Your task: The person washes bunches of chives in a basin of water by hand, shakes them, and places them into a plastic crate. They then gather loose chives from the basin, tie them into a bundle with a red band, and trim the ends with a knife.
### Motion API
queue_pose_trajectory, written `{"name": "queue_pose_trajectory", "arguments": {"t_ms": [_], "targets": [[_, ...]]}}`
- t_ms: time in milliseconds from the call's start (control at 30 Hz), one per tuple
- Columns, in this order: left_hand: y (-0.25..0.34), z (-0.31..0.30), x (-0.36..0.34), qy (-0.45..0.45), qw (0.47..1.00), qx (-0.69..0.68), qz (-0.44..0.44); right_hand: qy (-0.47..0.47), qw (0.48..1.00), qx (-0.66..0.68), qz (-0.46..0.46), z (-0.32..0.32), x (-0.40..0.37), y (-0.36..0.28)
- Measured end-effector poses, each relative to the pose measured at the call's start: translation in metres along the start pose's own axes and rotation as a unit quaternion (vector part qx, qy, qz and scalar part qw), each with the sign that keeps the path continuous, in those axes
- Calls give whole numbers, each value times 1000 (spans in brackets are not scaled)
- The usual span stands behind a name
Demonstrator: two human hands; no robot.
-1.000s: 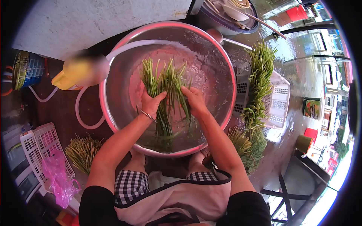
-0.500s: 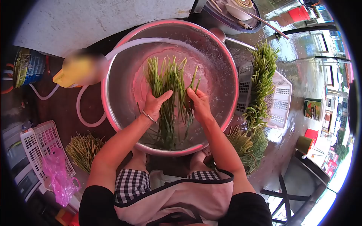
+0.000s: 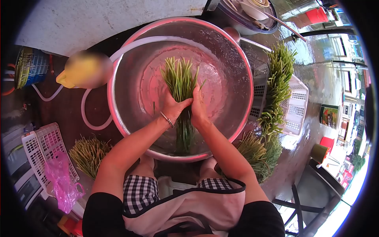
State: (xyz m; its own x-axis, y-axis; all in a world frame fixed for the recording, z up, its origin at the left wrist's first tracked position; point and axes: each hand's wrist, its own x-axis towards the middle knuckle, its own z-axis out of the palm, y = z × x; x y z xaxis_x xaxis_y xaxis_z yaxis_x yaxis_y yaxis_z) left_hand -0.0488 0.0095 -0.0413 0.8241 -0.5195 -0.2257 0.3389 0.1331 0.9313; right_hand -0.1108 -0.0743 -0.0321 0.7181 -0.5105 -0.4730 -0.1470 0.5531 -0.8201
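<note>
A bundle of long green stalks (image 3: 179,81) is gathered over the large metal basin (image 3: 250,89), pale cut ends pointing away from me and darker leaves trailing toward me into the water. My left hand (image 3: 174,106), with a bracelet at its wrist, is wrapped round the left side of the bundle. On the right side, my right hand (image 3: 198,106) presses against the same stalks, its fingers partly hidden behind them. The two hands nearly meet at the middle. A pale hose (image 3: 158,38) curves over the basin's far rim into the water.
More green stalks (image 3: 279,83) lie across white crates (image 3: 296,104) on the right. Other bunches sit near right (image 3: 256,154) and near left (image 3: 89,155). A pink bag (image 3: 61,177) hangs on a left crate (image 3: 51,144). A tub of dishes (image 3: 246,19) stands beyond the basin.
The loose stalks at my right hand have joined the main bundle. My hands have come closer together, and the bundle is narrower and tighter.
</note>
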Motion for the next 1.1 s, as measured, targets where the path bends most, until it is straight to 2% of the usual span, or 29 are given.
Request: {"name": "queue_pose_trajectory", "arguments": {"t_ms": [67, 133, 233, 333, 433, 533, 633, 833, 1033, 1100], "targets": [[-2, 2, 0, 32, 999, -16, -1, -5, 1000, 3, -6, -2, 1, 4], [-3, -2, 0, 19, 999, 31, -15, 6, 1000, 11, 15, -8, 6, 17], [-3, -13, 3, 15, 989, 145, 12, -21, 981, -191, 9, -34, 7, -15], [-1, -13, 2, 22, 970, 235, 59, 68, 928, -345, -125, -67, 27, -17], [3, -11, 1, 24, 958, 269, 94, 112, 979, -154, -77, -58, 25, -47], [4, -9, 0, 18, 955, 279, 97, 109, 975, -165, -105, -53, 36, -45], [6, -10, -2, 13, 947, 305, 98, 87, 974, -204, -37, -43, 34, -56], [5, -8, -3, -7, 951, 292, 104, 67, 975, -206, -44, -48, 40, -46], [5, -10, 0, 8, 948, 302, 105, 34, 929, -361, -77, -46, 31, -43], [2, -13, 3, 21, 946, 303, 109, -43, 916, -366, -157, -49, 21, -39]]}}
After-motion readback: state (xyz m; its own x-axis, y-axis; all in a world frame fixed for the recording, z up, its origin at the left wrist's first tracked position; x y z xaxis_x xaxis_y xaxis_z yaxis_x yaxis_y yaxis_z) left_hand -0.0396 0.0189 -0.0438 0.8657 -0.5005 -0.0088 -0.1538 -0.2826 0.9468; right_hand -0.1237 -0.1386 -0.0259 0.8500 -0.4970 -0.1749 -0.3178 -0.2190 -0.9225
